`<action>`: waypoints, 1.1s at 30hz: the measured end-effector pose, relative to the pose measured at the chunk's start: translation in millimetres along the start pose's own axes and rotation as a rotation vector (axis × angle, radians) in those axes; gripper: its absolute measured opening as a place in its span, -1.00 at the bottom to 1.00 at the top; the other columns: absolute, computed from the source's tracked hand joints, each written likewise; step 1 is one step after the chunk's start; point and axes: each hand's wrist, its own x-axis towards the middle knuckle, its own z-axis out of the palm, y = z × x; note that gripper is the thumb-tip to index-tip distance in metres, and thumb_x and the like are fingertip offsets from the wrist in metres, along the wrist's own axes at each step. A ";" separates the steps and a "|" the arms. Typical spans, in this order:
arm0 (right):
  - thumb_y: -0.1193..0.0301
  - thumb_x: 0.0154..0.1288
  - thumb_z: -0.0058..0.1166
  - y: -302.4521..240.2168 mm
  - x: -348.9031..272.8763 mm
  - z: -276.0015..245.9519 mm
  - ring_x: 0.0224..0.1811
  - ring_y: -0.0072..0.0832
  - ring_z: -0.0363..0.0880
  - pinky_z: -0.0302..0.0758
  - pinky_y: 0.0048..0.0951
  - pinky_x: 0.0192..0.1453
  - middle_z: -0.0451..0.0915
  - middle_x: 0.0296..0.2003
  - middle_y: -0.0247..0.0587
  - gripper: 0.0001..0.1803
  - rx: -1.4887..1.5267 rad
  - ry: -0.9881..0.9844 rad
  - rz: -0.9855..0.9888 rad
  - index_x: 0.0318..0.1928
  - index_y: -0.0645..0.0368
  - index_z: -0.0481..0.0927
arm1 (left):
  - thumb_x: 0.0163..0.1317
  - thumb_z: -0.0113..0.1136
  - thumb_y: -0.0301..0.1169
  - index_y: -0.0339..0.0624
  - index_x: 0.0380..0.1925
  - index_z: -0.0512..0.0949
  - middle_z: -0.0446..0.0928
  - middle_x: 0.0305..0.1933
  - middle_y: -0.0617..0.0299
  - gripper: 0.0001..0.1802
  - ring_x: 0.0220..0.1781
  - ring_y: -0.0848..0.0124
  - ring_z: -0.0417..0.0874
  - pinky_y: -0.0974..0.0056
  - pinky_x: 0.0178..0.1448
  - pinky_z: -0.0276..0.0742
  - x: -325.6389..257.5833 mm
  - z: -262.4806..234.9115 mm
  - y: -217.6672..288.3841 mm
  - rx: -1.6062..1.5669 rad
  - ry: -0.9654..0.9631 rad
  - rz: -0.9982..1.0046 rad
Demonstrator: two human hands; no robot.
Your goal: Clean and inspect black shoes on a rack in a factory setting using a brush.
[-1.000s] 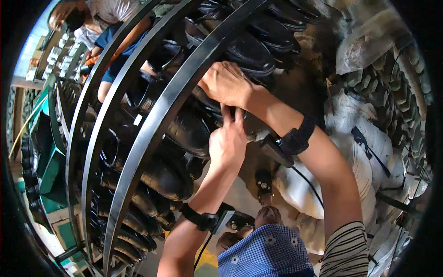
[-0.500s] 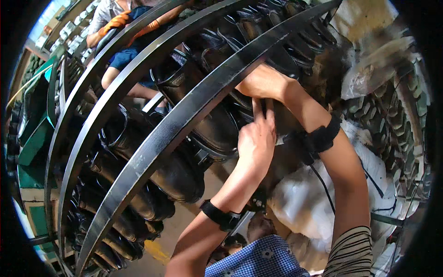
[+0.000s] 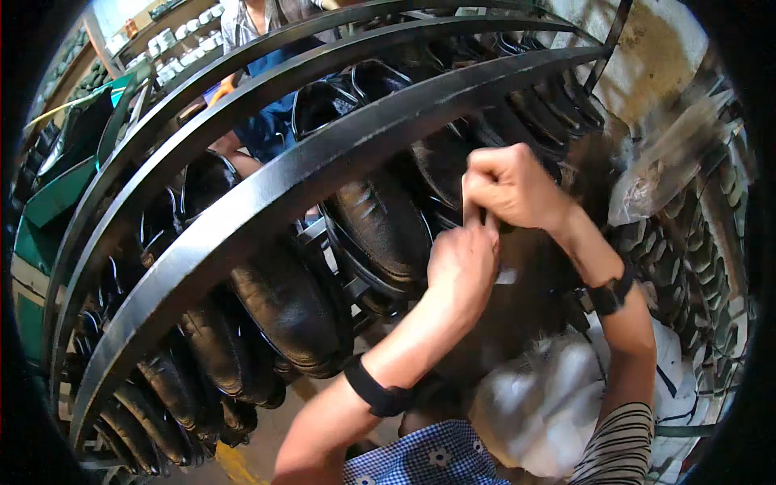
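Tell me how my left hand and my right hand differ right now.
The left hand is lower and reaches up from below; the right hand is higher and curls down from the right. The left hand's knuckles face the camera; the right hand's fingers are folded into a loose fist. Both wear black wristbands and meet beside a black shoe.

Both hands — left hand (image 3: 461, 263), right hand (image 3: 509, 187) — at black shoe (image 3: 384, 226), metal rack (image 3: 267, 194)

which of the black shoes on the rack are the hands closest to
The black shoe just left of the left hand, in the row behind the front metal bar. The right hand meets the left beside its heel; the other shoes sit farther along the rack.
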 end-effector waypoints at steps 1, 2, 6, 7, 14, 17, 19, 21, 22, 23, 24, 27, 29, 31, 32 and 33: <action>0.42 -0.01 0.03 -3.7 -2.9 -5.5 -0.64 -0.49 0.48 0.37 -0.44 -0.52 0.41 -0.70 -0.05 -0.79 0.032 0.063 0.025 -0.62 0.30 0.38 | 0.04 -0.02 -0.40 -0.31 0.16 0.20 0.10 0.23 -0.35 -0.39 -0.61 0.38 0.60 0.41 -0.59 0.49 -1.4 0.5 -3.8 0.077 0.112 0.030; 0.44 0.04 0.01 -1.5 -2.7 -6.7 -0.62 -0.59 0.46 0.33 -0.49 -0.54 0.39 -0.68 -0.10 -0.81 0.222 0.120 -0.072 -0.59 0.29 0.37 | 0.03 -0.01 -0.41 -0.31 0.16 0.19 0.08 0.24 -0.35 -0.38 -0.61 0.39 0.60 0.40 -0.59 0.49 -4.3 1.2 -5.4 0.102 0.134 0.031; 0.35 0.07 0.06 -1.2 20.9 -3.3 -0.24 -0.20 0.48 0.41 -0.31 -0.17 0.49 -0.42 -0.18 -0.86 -0.302 0.061 -0.334 -0.36 0.11 0.46 | -0.01 0.00 -0.43 -0.29 0.19 0.16 0.02 0.27 -0.34 -0.33 -0.61 0.42 0.59 0.40 -0.59 0.48 -4.8 0.9 0.0 0.123 0.163 0.031; 0.33 0.03 0.10 6.1 29.2 10.0 -0.11 -0.24 0.43 0.40 -0.34 -0.10 0.45 -0.25 -0.18 -0.77 -0.373 0.121 -0.414 -0.24 0.04 0.52 | -0.01 0.00 -0.43 -0.29 0.19 0.16 0.02 0.27 -0.34 -0.33 -0.61 0.42 0.59 0.40 -0.59 0.48 -6.0 2.8 -0.5 0.131 0.165 0.029; 0.27 -0.10 0.16 -11.2 62.0 28.2 0.22 -0.22 0.14 0.07 -0.10 0.25 0.19 0.19 -0.18 -0.57 -0.870 -0.010 -0.431 -0.09 -0.10 0.58 | -0.02 0.01 -0.47 -0.22 0.20 0.15 0.13 0.22 -0.30 -0.32 -0.67 0.39 0.57 0.37 -0.64 0.48 -18.3 13.4 3.5 0.092 0.356 -0.020; 0.26 -0.22 0.16 -23.4 68.0 27.0 0.35 -0.19 -0.08 -0.14 -0.03 0.35 -0.01 0.32 -0.11 -0.46 -0.948 -0.228 -0.221 -0.05 -0.18 0.56 | 0.00 0.00 -0.44 -0.24 0.20 0.15 0.12 0.22 -0.32 -0.33 -0.66 0.40 0.58 0.38 -0.63 0.49 -18.5 13.5 2.5 0.042 0.332 0.008; 0.27 -0.21 0.17 -18.5 71.9 29.5 0.36 -0.16 -0.10 -0.15 0.03 0.33 0.00 0.32 -0.12 -0.51 -0.958 -0.304 -0.256 -0.10 -0.23 0.59 | 0.02 -0.01 -0.43 -0.24 0.20 0.15 0.12 0.22 -0.33 -0.34 -0.63 0.42 0.59 0.39 -0.61 0.49 -19.2 14.0 1.0 0.116 0.347 0.009; 0.29 -0.17 0.17 -12.5 78.0 30.1 0.36 -0.11 -0.12 -0.17 0.07 0.33 0.08 0.29 -0.13 -0.63 -0.943 -0.304 -0.261 -0.20 -0.24 0.61 | 0.04 -0.02 -0.41 -0.23 0.20 0.15 0.12 0.23 -0.31 -0.35 -0.62 0.43 0.59 0.41 -0.60 0.49 -19.1 16.5 0.6 0.147 0.318 0.004; 0.29 -0.14 0.17 -8.8 80.1 28.8 0.36 -0.09 -0.13 -0.17 0.08 0.33 0.12 0.26 -0.14 -0.69 -0.912 -0.304 -0.279 -0.25 -0.21 0.61 | 0.04 -0.02 -0.41 -0.23 0.20 0.15 0.12 0.23 -0.31 -0.35 -0.62 0.43 0.59 0.41 -0.60 0.49 -18.5 18.3 1.9 0.149 0.330 0.001; 0.29 -0.11 0.17 -4.6 80.1 27.6 0.36 -0.07 -0.14 -0.18 0.10 0.33 0.17 0.24 -0.15 -0.75 -0.881 -0.305 -0.296 -0.30 -0.18 0.61 | 0.04 -0.02 -0.40 -0.22 0.21 0.15 0.12 0.23 -0.30 -0.35 -0.61 0.44 0.59 0.41 -0.60 0.49 -17.6 20.0 3.8 0.154 0.342 -0.006; 0.29 -0.07 0.19 -1.8 78.5 28.4 0.33 -0.03 -0.08 -0.11 0.13 0.30 0.22 0.20 -0.17 -0.83 -0.859 -0.273 -0.367 -0.36 -0.13 0.59 | 0.05 -0.01 -0.39 -0.22 0.21 0.15 0.12 0.24 -0.28 -0.35 -0.61 0.45 0.59 0.42 -0.60 0.48 -17.7 21.5 3.3 0.150 0.354 -0.017; 0.25 -0.07 0.19 0.2 75.6 28.9 0.34 -0.02 -0.12 -0.12 0.15 0.30 0.21 0.21 -0.16 -0.80 -0.907 -0.255 -0.371 -0.33 -0.14 0.57 | 0.07 -0.02 -0.36 -0.20 0.21 0.16 0.13 0.25 -0.23 -0.36 -0.61 0.45 0.58 0.44 -0.60 0.46 -18.0 24.5 2.3 0.206 0.385 -0.012; 0.20 -0.06 0.19 -8.0 74.2 26.0 0.36 -0.02 -0.16 -0.16 0.15 0.31 0.17 0.23 -0.15 -0.75 -0.961 -0.277 -0.366 -0.29 -0.12 0.55 | 0.08 -0.02 -0.35 -0.18 0.22 0.16 0.14 0.25 -0.22 -0.37 -0.61 0.46 0.58 0.44 -0.61 0.45 -19.2 24.6 1.9 0.198 0.391 -0.025; 0.17 -0.08 0.20 -16.7 75.9 30.1 0.35 -0.01 -0.16 -0.20 0.12 0.33 0.15 0.23 -0.16 -0.70 -1.087 -0.323 -0.277 -0.27 -0.09 0.54 | 0.10 -0.03 -0.34 -0.17 0.22 0.16 0.14 0.25 -0.20 -0.37 -0.62 0.46 0.57 0.44 -0.62 0.45 -19.1 27.3 0.9 0.186 0.391 -0.027; 0.15 -0.07 0.17 -21.1 78.0 33.7 0.33 -0.06 -0.07 -0.08 0.05 0.31 0.22 0.19 -0.17 -0.64 -1.152 -0.330 -0.264 -0.21 -0.04 0.56 | 0.10 -0.03 -0.34 -0.16 0.22 0.16 0.14 0.25 -0.20 -0.38 -0.62 0.46 0.57 0.45 -0.62 0.44 -18.1 29.8 -0.8 0.185 0.399 -0.024; 0.15 -0.07 0.17 -19.6 79.7 33.1 0.33 -0.06 -0.07 -0.08 0.05 0.31 0.22 0.19 -0.17 -0.64 -1.157 -0.329 -0.269 -0.21 -0.04 0.56 | 0.11 -0.03 -0.33 -0.15 0.22 0.16 0.14 0.25 -0.19 -0.38 -0.62 0.46 0.57 0.45 -0.62 0.44 -17.3 30.3 -1.1 0.183 0.408 -0.019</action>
